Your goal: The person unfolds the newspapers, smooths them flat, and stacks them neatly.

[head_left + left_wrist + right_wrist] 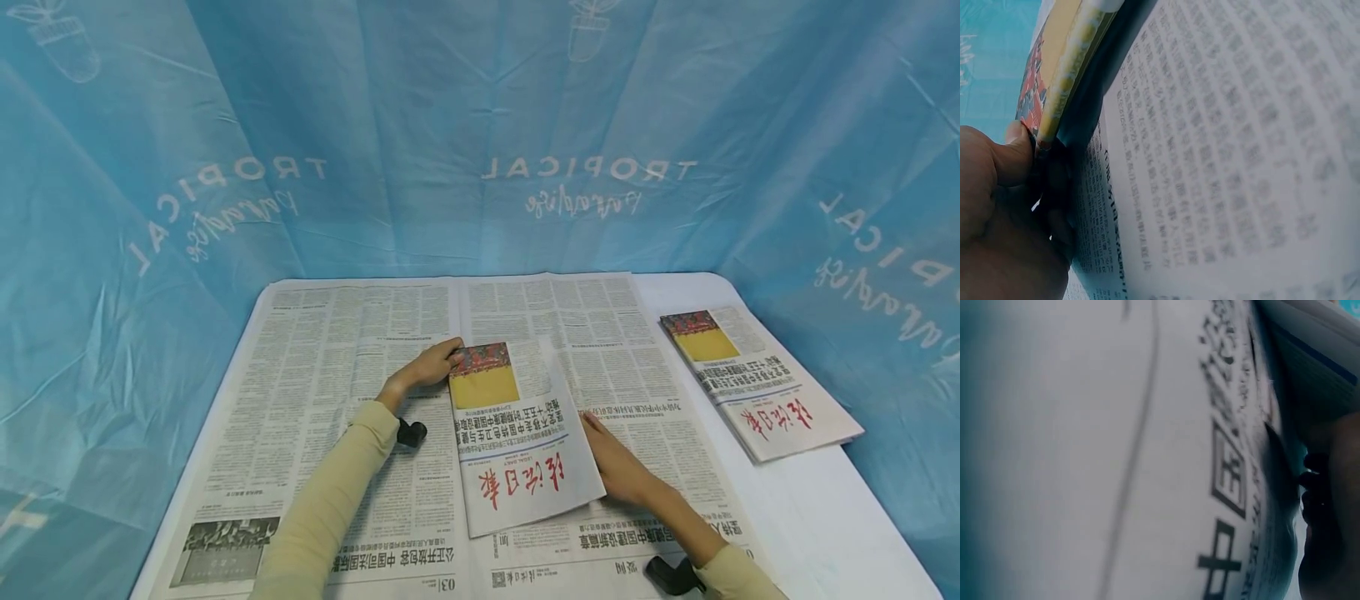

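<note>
A folded newspaper (525, 442) with a red headline and a yellow-and-red picture is held a little above the spread newspaper sheet (315, 358), slightly tilted. My left hand (435, 363) grips its far left corner. In the left wrist view, the thumb (1016, 153) lies on the picture side and the other fingers are in shadow underneath. At the right edge, my right hand (618, 462) holds the folded newspaper; its fingertips are partly hidden. The right wrist view shows this hand (1338, 506) dark and blurred below the paper's edge.
A second folded newspaper (761, 383), with the same front page, lies at the right on the white table (840, 508). Blue printed curtains (480, 108) hang behind the table and at both sides. Each wrist wears a small black device.
</note>
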{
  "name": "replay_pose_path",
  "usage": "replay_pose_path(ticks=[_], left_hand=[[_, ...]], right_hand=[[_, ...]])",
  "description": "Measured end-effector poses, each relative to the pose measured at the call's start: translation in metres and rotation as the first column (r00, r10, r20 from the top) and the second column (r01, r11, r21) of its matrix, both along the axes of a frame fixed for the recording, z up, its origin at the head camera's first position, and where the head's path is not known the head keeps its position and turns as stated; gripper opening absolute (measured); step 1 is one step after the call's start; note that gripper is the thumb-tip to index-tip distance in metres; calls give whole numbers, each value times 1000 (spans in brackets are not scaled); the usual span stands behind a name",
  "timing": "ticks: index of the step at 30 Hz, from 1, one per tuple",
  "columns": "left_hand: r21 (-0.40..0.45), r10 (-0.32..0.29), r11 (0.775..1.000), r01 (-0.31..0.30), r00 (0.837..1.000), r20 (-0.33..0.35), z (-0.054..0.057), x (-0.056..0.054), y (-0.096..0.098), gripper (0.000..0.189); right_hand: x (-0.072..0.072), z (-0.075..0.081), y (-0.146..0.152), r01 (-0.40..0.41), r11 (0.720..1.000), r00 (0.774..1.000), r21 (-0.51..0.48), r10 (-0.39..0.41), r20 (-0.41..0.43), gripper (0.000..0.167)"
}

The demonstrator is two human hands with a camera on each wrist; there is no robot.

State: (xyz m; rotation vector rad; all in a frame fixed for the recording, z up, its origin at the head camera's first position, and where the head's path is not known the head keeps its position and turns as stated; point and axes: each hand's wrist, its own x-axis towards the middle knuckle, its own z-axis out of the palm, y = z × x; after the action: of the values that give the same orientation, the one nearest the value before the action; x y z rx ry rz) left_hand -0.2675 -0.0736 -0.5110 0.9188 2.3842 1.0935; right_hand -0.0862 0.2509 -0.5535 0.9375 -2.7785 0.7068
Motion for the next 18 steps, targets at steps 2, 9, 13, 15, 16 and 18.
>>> replay_pose_path(ticks=[2, 9, 13, 15, 16, 18], left_hand=[[-4, 5, 1000, -5, 1000, -4, 0, 0, 0, 20], [3, 46, 999, -46, 999, 21, 2, 1, -1, 17], [-12, 61, 998, -61, 998, 18, 5, -1, 0, 19], [-37, 70, 997, -69, 997, 17, 9, -2, 2, 21], [-53, 79, 996, -78, 997, 17, 10, -3, 4, 22], [-75, 91, 993, -89, 995, 30, 13, -3, 6, 24]], right_hand=[[0, -1, -2, -15, 998, 999, 65, 17, -31, 64], [2, -1, -6, -19, 985, 995, 169, 35, -93, 59], [3, 0, -7, 9, 982, 996, 188, 9, -92, 59], [3, 0, -8, 20, 981, 997, 194, -4, -83, 59], [3, 1, -8, 18, 980, 997, 199, -2, -81, 59], [3, 2, -8, 13, 977, 996, 213, 6, -87, 58]])
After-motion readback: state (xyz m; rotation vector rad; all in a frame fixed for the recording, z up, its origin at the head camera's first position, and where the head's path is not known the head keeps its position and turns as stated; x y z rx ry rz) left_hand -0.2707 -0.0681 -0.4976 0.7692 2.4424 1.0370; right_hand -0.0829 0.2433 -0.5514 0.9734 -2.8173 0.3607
